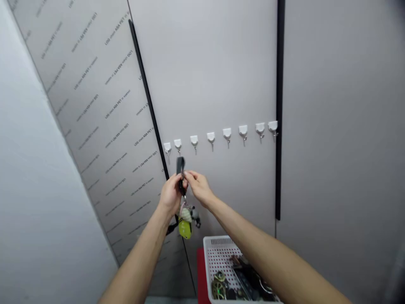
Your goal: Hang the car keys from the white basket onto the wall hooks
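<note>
Both my hands hold a keychain with a black strap loop (180, 164) in front of the panel, just below the second white hook (177, 143) from the left. My left hand (170, 195) has its fingers closed around the lower part of the strap. On the right, the fingertips of my right hand (198, 186) pinch the same keychain near its metal fittings. Dangling beneath are a yellow-green case (185, 229), a pale ribbed charm (185, 214) and a small grey figure (195, 215). Fingers partly hide the middle of the keychain.
Several white hooks (227, 133) run in a row across the grey panel (215, 63), between black vertical strips (280, 105). Below, a white perforated basket (207, 261) with keychains and dark items sits on something red (201, 278). A white wall (47, 190) is at left.
</note>
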A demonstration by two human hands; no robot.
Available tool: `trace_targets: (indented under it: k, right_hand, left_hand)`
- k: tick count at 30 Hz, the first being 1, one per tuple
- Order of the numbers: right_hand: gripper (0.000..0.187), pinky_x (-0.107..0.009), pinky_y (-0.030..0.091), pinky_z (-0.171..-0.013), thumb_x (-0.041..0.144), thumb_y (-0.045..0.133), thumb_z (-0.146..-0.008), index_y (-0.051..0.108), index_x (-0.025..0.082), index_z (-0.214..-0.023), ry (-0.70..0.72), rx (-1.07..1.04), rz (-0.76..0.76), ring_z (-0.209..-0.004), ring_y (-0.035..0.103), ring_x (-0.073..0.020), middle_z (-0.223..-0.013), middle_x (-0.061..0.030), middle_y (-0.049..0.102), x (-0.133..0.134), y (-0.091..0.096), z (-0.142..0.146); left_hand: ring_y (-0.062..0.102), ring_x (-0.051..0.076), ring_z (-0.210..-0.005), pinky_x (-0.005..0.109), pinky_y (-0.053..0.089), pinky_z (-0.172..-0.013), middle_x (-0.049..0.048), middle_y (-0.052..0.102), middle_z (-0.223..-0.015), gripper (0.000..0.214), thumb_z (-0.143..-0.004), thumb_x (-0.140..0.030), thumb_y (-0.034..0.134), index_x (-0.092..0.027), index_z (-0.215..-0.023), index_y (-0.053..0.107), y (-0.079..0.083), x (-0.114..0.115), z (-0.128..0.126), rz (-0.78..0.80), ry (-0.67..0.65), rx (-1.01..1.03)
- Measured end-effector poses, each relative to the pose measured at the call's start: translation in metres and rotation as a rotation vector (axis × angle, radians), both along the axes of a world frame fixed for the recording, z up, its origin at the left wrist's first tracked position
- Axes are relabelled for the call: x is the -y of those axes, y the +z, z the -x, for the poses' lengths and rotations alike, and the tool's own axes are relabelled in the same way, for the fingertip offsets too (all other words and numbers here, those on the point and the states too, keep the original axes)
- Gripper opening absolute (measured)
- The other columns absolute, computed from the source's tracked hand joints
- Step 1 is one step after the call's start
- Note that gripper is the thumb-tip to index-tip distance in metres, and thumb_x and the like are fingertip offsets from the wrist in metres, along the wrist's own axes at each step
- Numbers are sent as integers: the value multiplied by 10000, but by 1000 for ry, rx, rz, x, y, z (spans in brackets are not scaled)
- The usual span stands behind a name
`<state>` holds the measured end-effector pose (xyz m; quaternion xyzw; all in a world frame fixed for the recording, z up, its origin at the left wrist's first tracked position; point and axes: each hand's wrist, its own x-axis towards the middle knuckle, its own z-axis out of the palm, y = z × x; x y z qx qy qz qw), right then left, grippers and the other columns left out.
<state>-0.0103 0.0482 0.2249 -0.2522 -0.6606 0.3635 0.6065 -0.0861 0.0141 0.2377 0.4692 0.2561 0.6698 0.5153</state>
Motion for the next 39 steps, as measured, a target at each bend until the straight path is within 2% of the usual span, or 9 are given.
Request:
trace_targets:
  k: [2, 4, 7, 10, 13, 20, 29, 33, 39]
  right_hand:
    - [245, -190, 357, -428, 345, 391, -661, 531, 144, -643, 105, -39, 74, -394, 402, -61, -415, 48, 432, -4, 17, 16]
    - [218, -174, 321, -368, 345, 447, -616, 519, 146, -666, 110, -75, 115, -349, 366, -49, -399, 67, 412, -8, 29, 29]
    - [208, -168, 328, -375, 342, 463, -594, 509, 154, -672, -24, -114, 93, -364, 383, -45, -440, 66, 447, -18, 40, 44]
    - [222, -176, 361, -442, 362, 457, -593, 503, 151, -645, -219, -111, 37, -437, 436, -57, -501, 43, 492, -31, 47, 55]
    - [240, -189, 373, -498, 385, 448, -594, 492, 150, -617, -354, -77, 13, -497, 463, -73, -533, 25, 510, -43, 51, 61]
    - [213, -203, 348, -499, 382, 435, -589, 444, 172, -553, -497, -28, 52, -496, 450, -94, -521, 16, 501, -54, 55, 65]
    - [184, -201, 340, -519, 347, 409, -612, 419, 176, -544, -588, -67, 20, -501, 438, -95, -533, 15, 496, -51, 60, 68]
    - [175, -205, 339, -519, 340, 420, -602, 418, 179, -532, -588, -29, 42, -502, 440, -97, -537, 15, 500, -52, 56, 69]
    - [179, -214, 335, -516, 350, 452, -577, 438, 184, -513, -606, 79, 17, -496, 439, -99, -524, 20, 505, -53, 53, 69]
  left_hand:
    - [383, 40, -394, 166, 296, -422, -45, 418, -407, 113, -597, -206, 439, -134, -511, 426, 7, -8, 10, 24, 21, 57]
    - [387, 37, -384, 163, 297, -417, -48, 432, -412, 75, -591, -180, 435, -131, -536, 447, 14, -15, 18, 40, 77, 115]
    - [399, 37, -381, 161, 301, -413, -50, 447, -418, 58, -581, -161, 436, -127, -541, 459, 25, -26, 27, 41, 148, 154]
    - [401, 39, -368, 166, 297, -406, -52, 442, -408, 61, -564, -162, 446, -129, -513, 442, 33, -36, 32, 57, 189, 156]
    - [375, 35, -336, 170, 275, -383, -62, 416, -387, 82, -550, -170, 452, -136, -489, 410, 38, -45, 36, 77, 260, 165]
    - [298, 30, -293, 169, 219, -342, -79, 331, -334, 114, -551, -154, 412, -145, -451, 358, 37, -63, 41, 80, 389, 94]
    - [237, 10, -260, 148, 176, -311, -86, 302, -338, 161, -611, -213, 420, -152, -480, 349, 46, -64, 44, 54, 342, 4]
    - [229, 7, -250, 145, 168, -306, -92, 282, -320, 185, -625, -238, 443, -150, -487, 357, 39, -67, 48, 69, 337, -5]
    - [457, 45, -422, 158, 320, -394, -39, 510, -532, 205, -602, -348, 493, -153, -666, 483, 24, -66, 51, 28, 239, 93]
